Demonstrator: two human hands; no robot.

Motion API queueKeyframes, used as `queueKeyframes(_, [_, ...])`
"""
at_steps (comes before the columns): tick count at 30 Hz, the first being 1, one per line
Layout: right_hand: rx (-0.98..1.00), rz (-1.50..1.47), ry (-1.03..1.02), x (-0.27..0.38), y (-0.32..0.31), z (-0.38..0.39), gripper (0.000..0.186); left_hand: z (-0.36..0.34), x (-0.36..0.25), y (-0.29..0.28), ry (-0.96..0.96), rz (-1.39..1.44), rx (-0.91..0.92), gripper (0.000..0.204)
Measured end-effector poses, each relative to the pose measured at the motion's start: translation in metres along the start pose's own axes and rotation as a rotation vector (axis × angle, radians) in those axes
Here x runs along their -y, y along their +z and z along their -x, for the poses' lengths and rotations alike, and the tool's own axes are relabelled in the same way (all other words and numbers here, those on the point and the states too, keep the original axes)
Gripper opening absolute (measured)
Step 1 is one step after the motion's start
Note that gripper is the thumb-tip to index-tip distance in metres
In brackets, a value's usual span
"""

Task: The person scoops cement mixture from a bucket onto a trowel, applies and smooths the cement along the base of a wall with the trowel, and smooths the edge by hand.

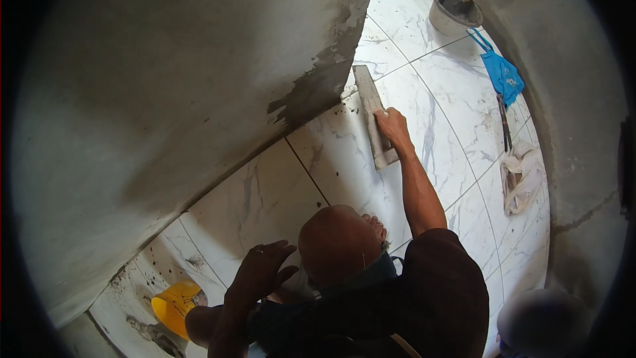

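Note:
My right hand (393, 126) is closed around the handle of a long grey plastering float (368, 89). The float stands beside the end of the wall, over the tiled floor. My left hand (265, 266) is raised next to my bent knee (336, 242), its thumb apart from its fingers and nothing in it. Damp, uneven plaster (315, 86) darkens the wall's end and lower edge near the float.
At the far right stands a bucket (450, 23) of grey mortar with a wooden-handled tool in it. A blue bag (501, 76) and a whitish plastic bag (523, 182) lie along the right wall. A yellow container (173, 308) sits lower left. Another person's blurred head (543, 321) shows lower right.

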State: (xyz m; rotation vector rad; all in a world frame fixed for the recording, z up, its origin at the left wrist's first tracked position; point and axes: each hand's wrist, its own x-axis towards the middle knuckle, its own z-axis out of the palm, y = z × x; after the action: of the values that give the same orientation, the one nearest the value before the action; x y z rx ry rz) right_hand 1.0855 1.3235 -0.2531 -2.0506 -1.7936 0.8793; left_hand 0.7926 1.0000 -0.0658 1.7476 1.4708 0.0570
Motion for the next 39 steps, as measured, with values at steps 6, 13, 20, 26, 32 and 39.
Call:
queueKeyframes(6, [0.193, -0.183, 0.065, 0.002, -0.009, 0.008, 0.057, 0.002, 0.003, -0.003, 0.020, -0.002, -0.033, 0.045])
queueKeyframes(13, [0.054, 0.026, -0.142, 0.001, -0.022, -0.001, 0.051, 0.002, 0.002, -0.005, -0.006, -0.018, -0.012, 0.046])
queueKeyframes(20, [0.064, 0.223, -0.159, 0.013, 0.005, 0.003, 0.046, -0.001, 0.003, -0.002, 0.017, -0.023, -0.021, 0.046])
queueKeyframes(26, [-0.020, 0.239, -0.115, -0.001, 0.007, 0.007, 0.046, 0.004, -0.001, -0.004, -0.001, -0.053, -0.034, 0.045])
queueKeyframes(32, [0.140, -0.209, -0.031, -0.051, 0.022, 0.031, 0.043, 0.005, -0.005, -0.010, 0.003, -0.060, -0.032, 0.045])
queueKeyframes(39, [0.492, -1.137, 0.385, -0.017, 0.067, 0.081, 0.037, 0.012, -0.008, -0.017, -0.032, -0.054, -0.046, 0.048])
